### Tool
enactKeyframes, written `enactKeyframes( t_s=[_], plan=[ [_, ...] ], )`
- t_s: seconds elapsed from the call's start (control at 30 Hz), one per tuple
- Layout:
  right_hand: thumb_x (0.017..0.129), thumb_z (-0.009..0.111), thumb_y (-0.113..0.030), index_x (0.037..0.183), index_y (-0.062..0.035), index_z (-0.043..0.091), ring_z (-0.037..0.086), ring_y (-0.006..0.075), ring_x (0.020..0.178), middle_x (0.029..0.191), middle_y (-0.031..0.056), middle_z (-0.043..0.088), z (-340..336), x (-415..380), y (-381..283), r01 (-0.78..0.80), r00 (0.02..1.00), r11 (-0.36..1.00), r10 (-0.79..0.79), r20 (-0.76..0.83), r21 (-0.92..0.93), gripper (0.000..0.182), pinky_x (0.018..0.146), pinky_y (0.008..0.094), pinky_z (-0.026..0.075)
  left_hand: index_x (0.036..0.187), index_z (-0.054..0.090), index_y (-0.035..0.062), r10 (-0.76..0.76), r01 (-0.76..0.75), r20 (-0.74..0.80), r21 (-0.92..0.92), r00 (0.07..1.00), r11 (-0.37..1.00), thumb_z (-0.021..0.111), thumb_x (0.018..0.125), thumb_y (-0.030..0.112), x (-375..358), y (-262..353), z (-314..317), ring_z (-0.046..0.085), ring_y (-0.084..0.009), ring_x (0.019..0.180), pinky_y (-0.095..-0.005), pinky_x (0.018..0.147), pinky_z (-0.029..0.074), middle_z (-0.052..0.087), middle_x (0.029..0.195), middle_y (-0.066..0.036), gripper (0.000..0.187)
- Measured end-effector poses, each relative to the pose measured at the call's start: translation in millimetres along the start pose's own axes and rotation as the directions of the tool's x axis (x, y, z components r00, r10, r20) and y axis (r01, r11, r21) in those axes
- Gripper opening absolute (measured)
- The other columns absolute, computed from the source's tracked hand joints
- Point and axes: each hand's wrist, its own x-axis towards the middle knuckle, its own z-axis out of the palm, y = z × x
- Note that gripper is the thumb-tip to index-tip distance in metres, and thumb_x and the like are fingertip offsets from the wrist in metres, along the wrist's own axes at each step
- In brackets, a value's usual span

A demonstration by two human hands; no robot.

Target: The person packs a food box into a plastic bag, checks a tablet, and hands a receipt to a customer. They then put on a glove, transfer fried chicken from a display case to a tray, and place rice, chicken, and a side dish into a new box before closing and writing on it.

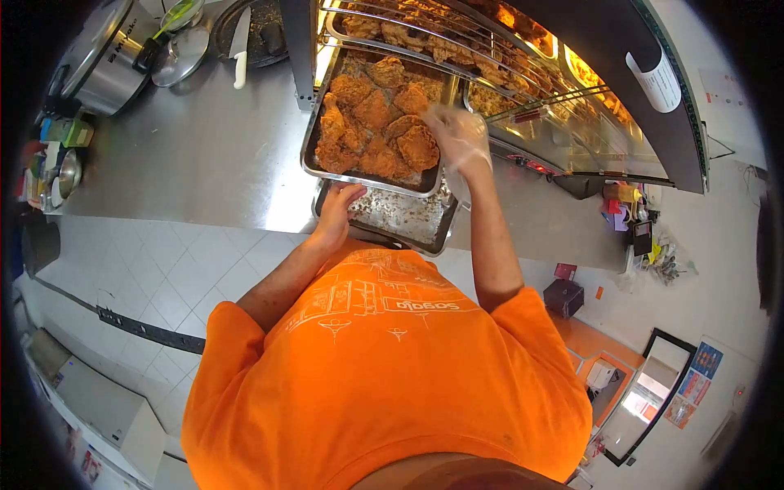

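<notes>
A metal tray (375, 181) of fried chicken pieces (373, 110) sits partly inside the lit display case, its near edge sticking out over the counter. My left hand (336, 214) is at that near edge, fingers closed on the rim. Over the tray's right side is my right hand (460, 135), in a clear plastic glove and blurred by motion. It is beside the rightmost chicken pieces; whether its fingers hold anything cannot be made out. Beneath the chicken tray lies a second tray (404, 214) with crumbs scattered on it.
Wire racks with more fried food fill the display case (572, 139) at the upper right. On the steel counter (204, 147) a knife (240, 69) lies across a dark pan (269, 41). A large pot (110, 61) and a lid (181, 57) stand at the upper left.
</notes>
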Motion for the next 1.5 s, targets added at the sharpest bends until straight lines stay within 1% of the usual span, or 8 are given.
enactKeyframes(
  t_s=[0.2, 0.67, 0.8, 0.9, 1.17, 1.23, 1.33, 1.5],
  plan=[
    [0.086, 0.057, -0.054, 0.106, 0.0, 0.067, 0.064, 0.0356, 0.099, 0.101, 0.0211, 0.068, 67.7, 110.6, -18.9, -0.26, 0.919, 0.903, 0.34, 0.2, -0.341, 0.058, 0.087, 0.0397, 0.05, 0.112, 0.052, 0.0123, 0.082, -0.082, 0.031, -0.003, 0.996, 0.997, 0.061, 0.089, 0.035, 1.8, -11.8, -5.6, 0.052, -0.0135, 0.115, -0.0399, 0.09, 0.029, 0.06, 0.114, -0.002, 0.034],
    [0.073, 0.075, -0.011, 0.112, -0.0052, 0.054, 0.063, 0.0327, 0.078, 0.077, 0.0169, 0.062, 88.2, 73.7, -13.3, -0.044, 0.997, 0.997, 0.04, 0.071, 0.065, 0.045, 0.072, 0.0429, 0.049, 0.114, 0.053, 0.0056, -0.016, 0.04, 0.142, -0.175, 0.99, 0.984, 0.058, 0.093, 0.026, -3.4, -31.4, -42.5, 0.059, -0.0179, 0.106, -0.0348, 0.086, 0.043, 0.062, 0.113, -0.009, 0.03],
    [0.086, 0.063, -0.048, 0.126, 0.0032, 0.051, 0.061, 0.0351, 0.107, 0.111, 0.0224, 0.064, 60.8, 84.0, -48.9, 0.012, 0.913, 0.874, 0.189, 0.362, -0.486, 0.066, 0.094, 0.0444, 0.046, 0.11, 0.05, 0.0052, -0.1, 0.127, 0.116, -0.251, 0.988, 0.96, 0.063, 0.09, 0.023, 0.5, -49.3, -58.0, 0.061, -0.0228, 0.104, -0.0366, 0.085, 0.046, 0.058, 0.108, -0.008, 0.029],
    [0.088, 0.052, -0.061, 0.123, 0.0065, 0.053, 0.058, 0.0353, 0.113, 0.117, 0.0237, 0.062, 85.6, 100.7, -50.7, 0.103, 0.982, 0.919, -0.034, 0.184, -0.381, 0.075, 0.099, 0.0439, 0.043, 0.107, 0.048, 0.0072, -0.092, 0.122, 0.125, -0.251, 0.988, 0.96, 0.065, 0.089, 0.022, 4.0, -52.5, -62.1, 0.061, -0.0244, 0.106, -0.0363, 0.086, 0.045, 0.057, 0.109, -0.008, 0.028],
    [0.082, 0.069, -0.025, 0.11, -0.0164, 0.065, 0.061, 0.0302, 0.105, 0.104, 0.014, 0.065, 116.3, 128.1, -73.1, 0.153, 0.965, 0.855, -0.022, 0.26, -0.495, 0.03, 0.09, 0.0374, 0.051, 0.107, 0.048, 0.0098, -0.122, 0.167, 0.2, -0.225, 0.972, 0.96, 0.064, 0.09, 0.023, 2.5, -46.8, -60.6, 0.061, -0.0228, 0.108, -0.0346, 0.085, 0.045, 0.058, 0.11, -0.007, 0.027],
    [0.079, 0.067, -0.009, 0.113, -0.0147, 0.063, 0.061, 0.0303, 0.107, 0.103, 0.014, 0.064, 142.5, 110.5, -42.0, -0.139, 0.98, 0.982, 0.118, 0.159, 0.128, 0.035, 0.094, 0.0362, 0.05, 0.107, 0.048, 0.0097, -0.123, 0.17, 0.206, -0.224, 0.971, 0.96, 0.064, 0.09, 0.023, -1.1, -42.4, -59.6, 0.06, -0.0216, 0.108, -0.034, 0.085, 0.045, 0.058, 0.111, -0.007, 0.027],
    [0.073, 0.061, 0.013, 0.12, -0.0118, 0.058, 0.06, 0.0274, 0.111, 0.112, 0.0116, 0.061, 117.6, 83.8, -43.1, 0.141, 0.99, 0.969, -0.131, -0.06, 0.205, 0.053, 0.1, 0.0348, 0.049, 0.111, 0.048, 0.0083, -0.123, 0.168, 0.187, -0.248, 0.975, 0.954, 0.063, 0.091, 0.022, 3.8, -46.9, -61.2, 0.059, -0.0207, 0.111, -0.0338, 0.086, 0.045, 0.058, 0.113, -0.009, 0.029],
    [0.075, 0.058, 0.013, 0.119, -0.011, 0.055, 0.059, 0.0279, 0.112, 0.121, 0.0117, 0.058, 87.1, 46.1, -19.3, -0.233, 0.937, 0.231, 0.314, 0.154, 0.945, 0.05, 0.102, 0.0377, 0.048, 0.118, 0.048, 0.0074, -0.105, 0.181, 0.27, -0.274, 0.957, 0.944, 0.061, 0.092, 0.021, 1.7, -32.0, -57.5, 0.057, -0.0215, 0.112, -0.0359, 0.091, 0.045, 0.055, 0.117, -0.008, 0.033]
  ],
)
